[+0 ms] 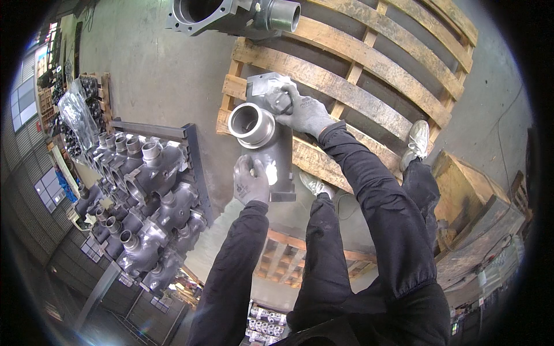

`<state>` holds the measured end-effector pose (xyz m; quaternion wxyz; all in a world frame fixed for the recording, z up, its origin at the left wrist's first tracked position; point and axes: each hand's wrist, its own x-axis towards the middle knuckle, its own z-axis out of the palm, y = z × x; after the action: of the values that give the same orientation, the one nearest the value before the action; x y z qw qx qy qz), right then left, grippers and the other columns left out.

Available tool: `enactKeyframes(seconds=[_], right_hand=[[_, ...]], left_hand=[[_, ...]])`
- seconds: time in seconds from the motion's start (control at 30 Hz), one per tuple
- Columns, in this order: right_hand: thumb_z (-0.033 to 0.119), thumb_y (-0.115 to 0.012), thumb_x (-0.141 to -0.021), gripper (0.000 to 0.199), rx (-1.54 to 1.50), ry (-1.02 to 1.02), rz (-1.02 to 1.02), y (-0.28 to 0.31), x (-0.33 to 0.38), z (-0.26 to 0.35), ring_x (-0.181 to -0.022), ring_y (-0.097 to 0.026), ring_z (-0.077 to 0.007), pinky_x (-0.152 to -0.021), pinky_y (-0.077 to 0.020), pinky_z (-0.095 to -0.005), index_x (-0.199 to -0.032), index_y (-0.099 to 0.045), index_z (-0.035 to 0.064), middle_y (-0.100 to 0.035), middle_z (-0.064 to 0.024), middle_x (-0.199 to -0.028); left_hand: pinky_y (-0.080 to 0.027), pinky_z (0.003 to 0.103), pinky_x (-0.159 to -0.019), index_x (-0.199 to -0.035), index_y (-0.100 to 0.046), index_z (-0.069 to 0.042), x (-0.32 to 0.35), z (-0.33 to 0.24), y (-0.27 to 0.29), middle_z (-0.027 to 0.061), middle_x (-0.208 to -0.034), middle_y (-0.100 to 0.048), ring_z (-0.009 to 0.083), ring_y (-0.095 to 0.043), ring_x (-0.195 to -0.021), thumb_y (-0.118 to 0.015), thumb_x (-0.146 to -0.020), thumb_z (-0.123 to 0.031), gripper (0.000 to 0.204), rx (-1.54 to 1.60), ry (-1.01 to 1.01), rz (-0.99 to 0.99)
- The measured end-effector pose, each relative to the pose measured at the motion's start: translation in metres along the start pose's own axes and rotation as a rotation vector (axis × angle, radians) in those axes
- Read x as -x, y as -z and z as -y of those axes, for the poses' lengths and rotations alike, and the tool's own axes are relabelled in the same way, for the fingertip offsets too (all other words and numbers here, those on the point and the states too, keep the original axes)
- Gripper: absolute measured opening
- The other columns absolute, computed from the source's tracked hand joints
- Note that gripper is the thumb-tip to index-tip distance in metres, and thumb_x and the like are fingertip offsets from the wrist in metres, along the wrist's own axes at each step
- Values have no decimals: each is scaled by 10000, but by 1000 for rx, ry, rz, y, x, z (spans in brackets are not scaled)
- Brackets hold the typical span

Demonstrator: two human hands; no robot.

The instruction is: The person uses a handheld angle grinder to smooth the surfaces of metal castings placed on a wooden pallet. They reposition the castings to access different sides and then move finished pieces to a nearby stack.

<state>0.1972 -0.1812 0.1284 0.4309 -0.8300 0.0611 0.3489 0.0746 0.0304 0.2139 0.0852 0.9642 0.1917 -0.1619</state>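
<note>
A grey metal pipe casting [276, 151] with a round machined neck [253, 125] rests at the edge of a wooden pallet, in front of me. My right hand [309, 114], in a grey glove, curls its fingers round a boss on the casting's far right side. Against the near left side of the same casting is my left hand [251, 183], also gloved, fingers bent and closed on its edge. The undersides of both hands are hidden. A second pipe casting [245, 17] with a bolted flange lies beyond, cut off by the upper rim.
The slatted wooden pallet [323, 81] spreads to the far right, my shoes beside it. To the left, a metal-edged rack [199, 167] holds several similar castings [153, 153]. A wooden crate [479, 202] stands at right. Another pallet [277, 259] lies near my legs.
</note>
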Motion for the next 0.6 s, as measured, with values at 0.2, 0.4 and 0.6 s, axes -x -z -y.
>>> enactKeyframes(seconds=[0.2, 0.4, 0.6], right_hand=[[540, -766, -851, 904, 15, 15, -7, 2, 2, -5, -1121, -718, -414, -972, -562, -489, -1556, -345, 161, -739, -255, -1168], [518, -776, -852, 895, -102, -70, -10, -2, 9, -14, -1126, -711, -424, -972, -557, -491, -1548, -334, 169, -730, -268, -1177], [514, -796, -849, 910, -217, -8, -78, -24, 25, -24, -1133, -689, -473, -971, -548, -505, -1545, -326, 165, -715, -285, -1190]], left_hand=[[-498, 418, -1054, -1276, -665, -42, 1, -2, 1, 118, -1368, -651, 307, -624, -1244, -635, -999, -300, 380, 19, -19, -15], [-504, 414, -1045, -1277, -663, -34, 1, -1, 2, 130, -1344, -659, 301, -633, -1227, -641, -998, -287, 377, 13, 6, 9], [-517, 412, -1017, -1265, -664, -41, 0, 1, -2, 120, -1304, -679, 290, -657, -1184, -638, -998, -286, 363, 40, -26, -15]])
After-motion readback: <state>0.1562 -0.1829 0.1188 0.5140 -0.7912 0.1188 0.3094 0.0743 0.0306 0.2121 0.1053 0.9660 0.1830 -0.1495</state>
